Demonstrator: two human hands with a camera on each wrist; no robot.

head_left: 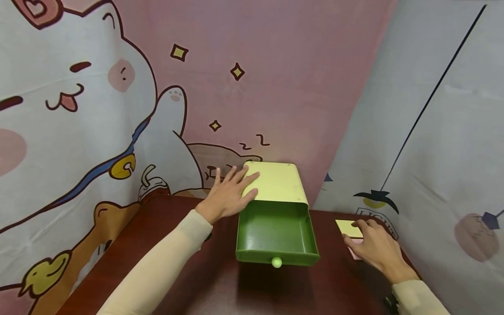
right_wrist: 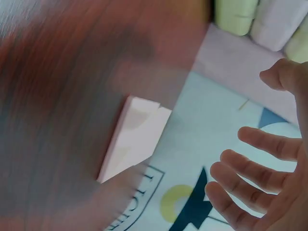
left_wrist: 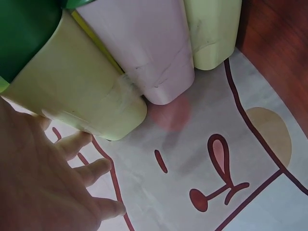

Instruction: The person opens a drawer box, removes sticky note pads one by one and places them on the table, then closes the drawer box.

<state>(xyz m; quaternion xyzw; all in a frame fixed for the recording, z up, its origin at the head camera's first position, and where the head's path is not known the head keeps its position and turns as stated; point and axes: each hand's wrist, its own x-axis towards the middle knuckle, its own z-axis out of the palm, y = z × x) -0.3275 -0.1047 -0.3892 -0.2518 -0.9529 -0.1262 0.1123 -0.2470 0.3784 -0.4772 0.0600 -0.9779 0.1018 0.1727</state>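
Pink wall covering (head_left: 307,74), white cartoon cat (head_left: 98,105) left; reddish-brown wood table (head_left: 212,284) below.

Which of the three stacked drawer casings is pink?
The middle casing: the top casing and the bottom casing are both pale yellow.

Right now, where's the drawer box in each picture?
Head: drawer box around the middle, green drawer open.
Left wrist: drawer box across the top, from the left edge.
Right wrist: drawer box in the top right corner, partly cut off.
Shared landmark: red-brown table.
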